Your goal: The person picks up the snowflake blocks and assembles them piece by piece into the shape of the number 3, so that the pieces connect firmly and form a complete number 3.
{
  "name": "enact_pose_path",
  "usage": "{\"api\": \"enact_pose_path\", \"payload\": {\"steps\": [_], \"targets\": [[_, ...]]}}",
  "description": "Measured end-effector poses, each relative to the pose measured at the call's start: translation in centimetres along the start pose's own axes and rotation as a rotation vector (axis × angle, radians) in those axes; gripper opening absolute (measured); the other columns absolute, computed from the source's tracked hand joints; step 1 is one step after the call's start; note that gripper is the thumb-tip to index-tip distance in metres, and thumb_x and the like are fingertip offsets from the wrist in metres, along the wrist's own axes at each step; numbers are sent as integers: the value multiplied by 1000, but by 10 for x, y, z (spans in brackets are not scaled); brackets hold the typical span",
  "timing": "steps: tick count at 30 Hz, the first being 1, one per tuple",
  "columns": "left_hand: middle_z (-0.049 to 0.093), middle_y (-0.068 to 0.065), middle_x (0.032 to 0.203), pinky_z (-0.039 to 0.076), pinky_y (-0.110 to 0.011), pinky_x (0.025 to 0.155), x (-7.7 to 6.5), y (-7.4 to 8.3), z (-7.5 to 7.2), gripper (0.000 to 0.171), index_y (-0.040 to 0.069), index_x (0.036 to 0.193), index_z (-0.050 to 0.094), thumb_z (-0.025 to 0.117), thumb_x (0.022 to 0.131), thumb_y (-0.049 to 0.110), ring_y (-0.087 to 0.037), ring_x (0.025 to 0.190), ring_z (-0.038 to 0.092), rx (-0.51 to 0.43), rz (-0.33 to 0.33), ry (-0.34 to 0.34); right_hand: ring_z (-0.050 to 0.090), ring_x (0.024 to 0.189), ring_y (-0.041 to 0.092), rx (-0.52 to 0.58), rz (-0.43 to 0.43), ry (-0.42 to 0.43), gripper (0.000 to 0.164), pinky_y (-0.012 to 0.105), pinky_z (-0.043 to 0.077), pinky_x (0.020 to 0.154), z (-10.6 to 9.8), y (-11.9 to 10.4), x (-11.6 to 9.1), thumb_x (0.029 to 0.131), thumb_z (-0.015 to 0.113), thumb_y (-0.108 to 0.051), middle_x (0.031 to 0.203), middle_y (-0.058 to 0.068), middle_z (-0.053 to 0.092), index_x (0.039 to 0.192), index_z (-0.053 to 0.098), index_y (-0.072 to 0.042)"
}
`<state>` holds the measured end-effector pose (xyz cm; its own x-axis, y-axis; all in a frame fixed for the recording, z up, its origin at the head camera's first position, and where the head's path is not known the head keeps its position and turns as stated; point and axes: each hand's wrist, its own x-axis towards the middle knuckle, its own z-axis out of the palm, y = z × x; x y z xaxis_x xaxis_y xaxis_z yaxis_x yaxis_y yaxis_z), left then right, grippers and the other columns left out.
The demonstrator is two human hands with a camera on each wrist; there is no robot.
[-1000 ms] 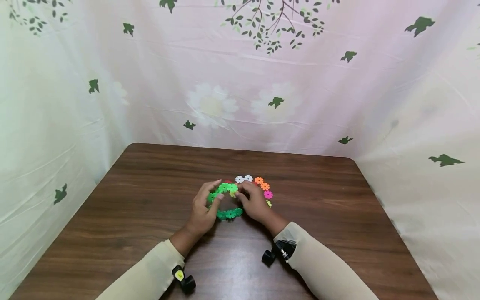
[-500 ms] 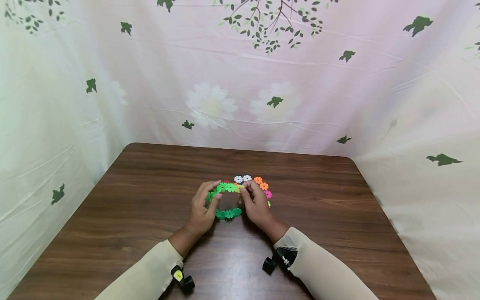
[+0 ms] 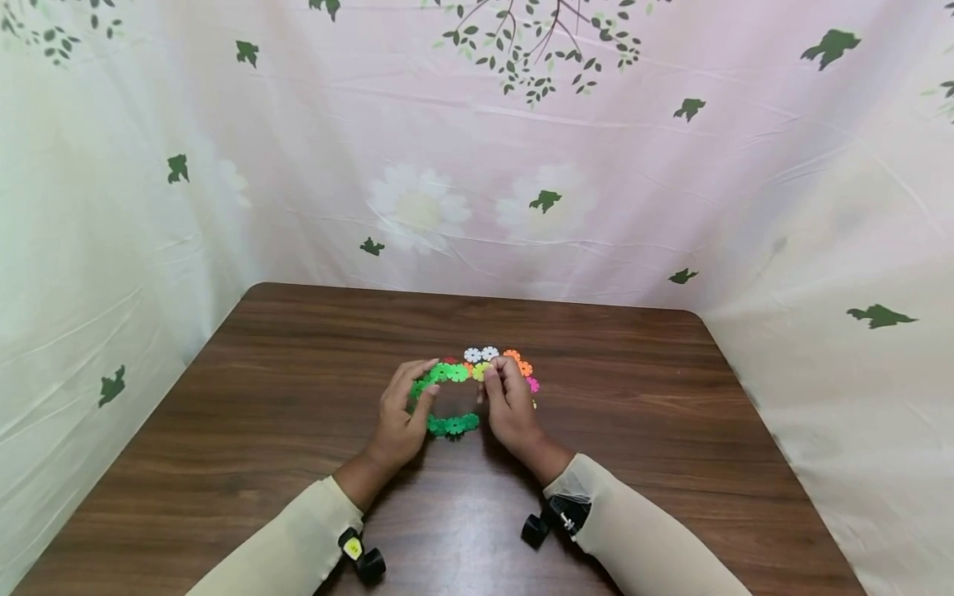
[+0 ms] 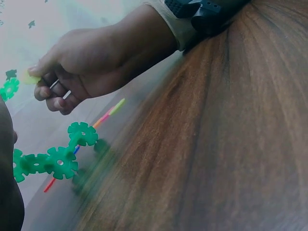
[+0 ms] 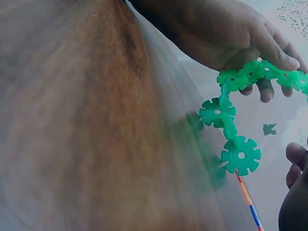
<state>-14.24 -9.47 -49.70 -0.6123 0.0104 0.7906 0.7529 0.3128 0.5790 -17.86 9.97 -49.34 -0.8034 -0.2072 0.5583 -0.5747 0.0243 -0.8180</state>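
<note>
My left hand (image 3: 398, 418) holds a curved chain of green flower-shaped plastic discs (image 3: 455, 425), its thumb and fingers round the chain's left side. The right wrist view shows these green discs (image 5: 241, 155) slotted together edge to edge, with my thumb on the upper part. Between thumb and index finger my right hand (image 3: 514, 414) pinches a yellow flower-shaped disc (image 3: 479, 372). That disc sits beside the upper end of the chain; whether the two are joined I cannot tell. In the left wrist view the yellow disc (image 4: 32, 77) is partly covered by my right fingertips.
Loose discs lie flat on the brown wooden table (image 3: 633, 397) behind my hands: white ones (image 3: 473, 355), orange ones (image 3: 525, 368), a pink one (image 3: 532, 384) and a red one (image 3: 450, 360), some partly hidden. A printed curtain (image 3: 447, 165) hangs beyond the table.
My right hand has shifted slightly right and away from me, taking the yellow disc from in front of the chain's upper end to its right side. My left hand stays nearly still.
</note>
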Motion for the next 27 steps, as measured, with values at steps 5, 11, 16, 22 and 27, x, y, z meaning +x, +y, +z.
{"api": "enact_pose_path", "payload": {"steps": [5,11,16,22,27], "targets": [[70,-25,129,52,-24,111,0,2,-1,45,-6,138,65,67,95,-20,-39,119,67,-3,2,-2,60,66,33,5,-16,-15,15,29,56,64,3,-3,-1,116,41,0,79,26,57,106,48,10],[70,-26,129,49,-20,113,0,3,-1,44,-8,137,65,67,95,-20,-40,120,68,6,9,-3,58,67,38,30,-22,-21,15,29,56,65,4,-1,-1,116,41,1,80,28,57,107,47,10],[70,-24,129,49,-20,113,-1,1,-2,43,-7,138,64,67,96,-19,-39,120,68,1,-4,-12,60,67,32,65,4,-16,16,30,58,66,5,-2,-2,117,41,-1,84,31,58,108,47,11],[69,-22,131,51,-21,110,-5,-1,-3,44,-4,139,64,67,97,-17,-38,119,68,10,-11,-22,60,68,23,117,39,-1,17,30,58,66,7,-5,-2,117,41,-1,86,34,57,108,45,13],[70,-24,130,50,-21,112,-2,1,-3,44,-4,139,64,67,97,-17,-37,122,68,2,-17,-18,60,68,19,115,59,23,18,28,58,67,8,-7,0,117,41,-3,88,34,58,109,46,12]]}}
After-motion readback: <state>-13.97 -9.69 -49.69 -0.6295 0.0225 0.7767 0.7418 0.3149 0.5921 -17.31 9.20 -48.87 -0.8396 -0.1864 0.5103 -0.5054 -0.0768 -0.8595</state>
